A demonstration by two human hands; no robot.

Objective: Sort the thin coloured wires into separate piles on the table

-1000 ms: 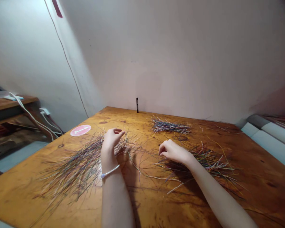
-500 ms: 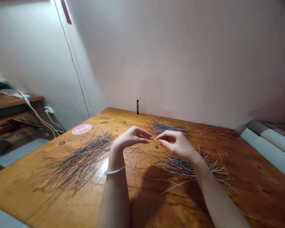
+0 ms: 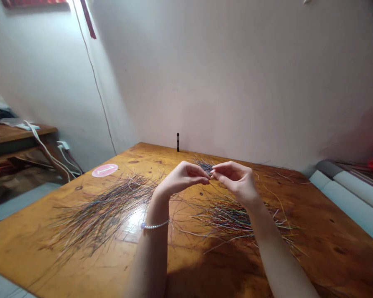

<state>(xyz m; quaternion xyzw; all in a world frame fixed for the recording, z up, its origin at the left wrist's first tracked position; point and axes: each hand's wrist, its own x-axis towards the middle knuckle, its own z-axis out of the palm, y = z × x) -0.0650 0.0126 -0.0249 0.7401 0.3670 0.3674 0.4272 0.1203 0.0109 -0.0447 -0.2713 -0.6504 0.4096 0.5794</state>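
My left hand (image 3: 189,176), with a beaded bracelet (image 3: 157,226) on its wrist, has thumb and fingertips pinched together. Its tips nearly meet those of my right hand (image 3: 236,178), which is pinched as well. Whatever lies between the fingertips is too small to make out. Below and left of my hands spreads a large pile of thin coloured wires (image 3: 102,211). A second wire pile (image 3: 230,215) lies under my right wrist. Behind my fingers, a smaller dark wire bundle (image 3: 203,165) is partly hidden by my right hand.
The wooden table (image 3: 90,277) meets the wall at the back. A black marker (image 3: 178,142) stands upright near its far edge. A round pink label (image 3: 105,170) is at the left, and loose wires (image 3: 282,177) lie at the right rear. Another table (image 3: 21,133) with white cables stands left.
My two hands have come closer, their fingertips now almost touching; the left moved right and the right hand's pinch tightened. The view has shifted slightly. The wire piles look unchanged.
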